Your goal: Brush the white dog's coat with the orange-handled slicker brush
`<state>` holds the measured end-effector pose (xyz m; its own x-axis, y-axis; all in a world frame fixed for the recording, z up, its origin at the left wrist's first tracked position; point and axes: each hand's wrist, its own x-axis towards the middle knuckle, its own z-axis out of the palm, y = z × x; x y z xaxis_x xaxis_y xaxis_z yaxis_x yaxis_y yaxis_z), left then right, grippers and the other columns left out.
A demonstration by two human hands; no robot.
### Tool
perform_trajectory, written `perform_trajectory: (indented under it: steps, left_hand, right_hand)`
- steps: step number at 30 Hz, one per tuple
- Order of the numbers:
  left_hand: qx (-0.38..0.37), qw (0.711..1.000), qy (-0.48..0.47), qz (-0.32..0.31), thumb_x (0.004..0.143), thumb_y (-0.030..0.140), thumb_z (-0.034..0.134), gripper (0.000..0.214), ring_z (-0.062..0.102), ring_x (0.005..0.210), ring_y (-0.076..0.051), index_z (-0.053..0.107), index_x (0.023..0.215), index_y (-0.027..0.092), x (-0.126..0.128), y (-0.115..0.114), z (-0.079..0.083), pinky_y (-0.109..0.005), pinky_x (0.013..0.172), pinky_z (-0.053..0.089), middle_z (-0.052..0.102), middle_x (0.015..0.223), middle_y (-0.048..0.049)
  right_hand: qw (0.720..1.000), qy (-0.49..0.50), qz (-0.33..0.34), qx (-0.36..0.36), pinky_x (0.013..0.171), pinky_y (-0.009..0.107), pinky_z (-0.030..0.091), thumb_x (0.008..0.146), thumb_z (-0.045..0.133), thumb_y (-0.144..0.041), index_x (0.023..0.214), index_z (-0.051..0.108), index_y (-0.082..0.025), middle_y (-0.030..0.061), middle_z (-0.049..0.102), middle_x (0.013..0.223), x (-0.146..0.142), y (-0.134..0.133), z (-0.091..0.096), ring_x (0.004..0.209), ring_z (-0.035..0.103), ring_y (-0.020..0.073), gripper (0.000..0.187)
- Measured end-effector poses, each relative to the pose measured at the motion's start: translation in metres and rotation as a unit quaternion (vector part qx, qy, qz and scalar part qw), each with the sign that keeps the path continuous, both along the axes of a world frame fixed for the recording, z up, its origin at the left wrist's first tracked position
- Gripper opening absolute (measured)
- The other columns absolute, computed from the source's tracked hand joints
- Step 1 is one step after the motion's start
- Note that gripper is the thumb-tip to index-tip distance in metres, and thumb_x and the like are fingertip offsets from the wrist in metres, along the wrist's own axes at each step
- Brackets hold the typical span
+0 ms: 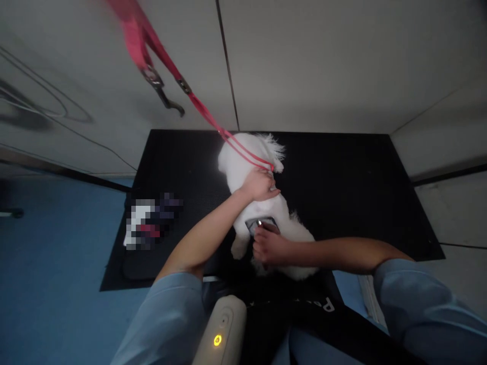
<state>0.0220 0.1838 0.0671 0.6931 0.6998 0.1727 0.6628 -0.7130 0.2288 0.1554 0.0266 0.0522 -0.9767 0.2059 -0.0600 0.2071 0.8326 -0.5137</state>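
A small white dog point(251, 167) stands on a black table point(342, 182), facing away, with a red leash point(205, 114) looped round its neck and running up to the left. My left hand point(261, 185) rests curled on the dog's back near the neck, holding the body. My right hand point(268, 247) is closed round a dark brush point(262, 224), its head pressed against the dog's lower back.
A pixelated patch point(150, 225) lies on the table's left part. A pale device with a lit yellow button point(220, 332) hangs below my chest. A metal clip point(162, 91) dangles from the leash. Grey wall behind, blue floor at left.
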Motion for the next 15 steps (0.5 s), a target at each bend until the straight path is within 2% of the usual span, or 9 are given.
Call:
perform_trajectory:
  steps: [2, 4, 6, 9, 12, 15]
  left_hand:
    - [0.003, 1.0, -0.011, 0.003, 0.085, 0.045, 0.056, 0.037, 0.065, 0.078, -0.026, 0.072, 0.063, 0.02, 0.0, 0.001, 0.0, -0.045, 0.083, 0.043, 0.07, 0.069, -0.0092]
    - [0.008, 0.999, -0.032, 0.002, 0.085, 0.043, 0.056, 0.036, 0.064, 0.076, -0.025, 0.071, 0.062, 0.02, -0.001, 0.003, -0.001, -0.044, 0.082, 0.043, 0.069, 0.067, -0.0088]
    - [0.015, 0.999, -0.05, -0.001, 0.085, 0.042, 0.056, 0.036, 0.064, 0.074, -0.025, 0.07, 0.061, 0.019, -0.003, 0.004, -0.005, -0.043, 0.079, 0.042, 0.067, 0.065, -0.0088]
    - [0.03, 0.997, -0.075, 0.012, 0.085, 0.042, 0.056, 0.037, 0.062, 0.071, -0.024, 0.066, 0.058, 0.019, -0.005, 0.005, -0.014, -0.042, 0.076, 0.042, 0.064, 0.061, -0.008]
    - [0.049, 0.991, -0.114, 0.048, 0.086, 0.042, 0.055, 0.039, 0.06, 0.07, -0.023, 0.062, 0.056, 0.019, -0.008, 0.003, -0.023, -0.041, 0.077, 0.042, 0.061, 0.06, -0.0062]
    - [0.075, 0.982, -0.141, 0.105, 0.09, 0.042, 0.052, 0.039, 0.06, 0.077, -0.025, 0.062, 0.06, 0.019, -0.011, -0.01, -0.024, -0.044, 0.082, 0.042, 0.062, 0.066, -0.0071]
  right_hand:
    - [0.996, -0.018, 0.084, 0.011, 0.086, 0.038, 0.046, 0.088, 0.061, -0.019, 0.067, 0.062, -0.018, 0.0002, 0.065, 0.068, 0.009, -0.013, 0.0, 0.072, 0.056, 0.018, 0.022]
    - [0.987, -0.029, 0.154, 0.038, 0.088, 0.039, 0.045, 0.087, 0.066, -0.027, 0.069, 0.065, -0.019, 0.0014, 0.067, 0.072, 0.017, -0.02, 0.003, 0.076, 0.057, 0.0192, 0.019]
    - [0.986, -0.033, 0.142, 0.087, 0.098, 0.045, 0.04, 0.091, 0.062, -0.028, 0.081, 0.068, -0.019, 0.0033, 0.07, 0.082, 0.023, -0.016, 0.008, 0.085, 0.059, 0.0206, 0.015]
    - [0.986, -0.059, 0.058, 0.144, 0.108, 0.052, 0.03, 0.093, 0.056, -0.02, 0.086, 0.069, -0.019, 0.0044, 0.07, 0.086, 0.035, -0.011, 0.014, 0.091, 0.058, 0.0221, 0.015]
    - [0.989, -0.072, 0.087, 0.095, 0.106, 0.049, 0.032, 0.091, 0.061, -0.021, 0.078, 0.068, -0.019, 0.0031, 0.067, 0.076, 0.05, -0.03, 0.018, 0.084, 0.057, 0.0212, 0.015]
    - [0.992, -0.056, 0.094, 0.057, 0.102, 0.046, 0.035, 0.093, 0.061, -0.029, 0.082, 0.07, -0.018, 0.0041, 0.066, 0.075, 0.056, -0.049, 0.025, 0.081, 0.057, 0.0206, 0.017]
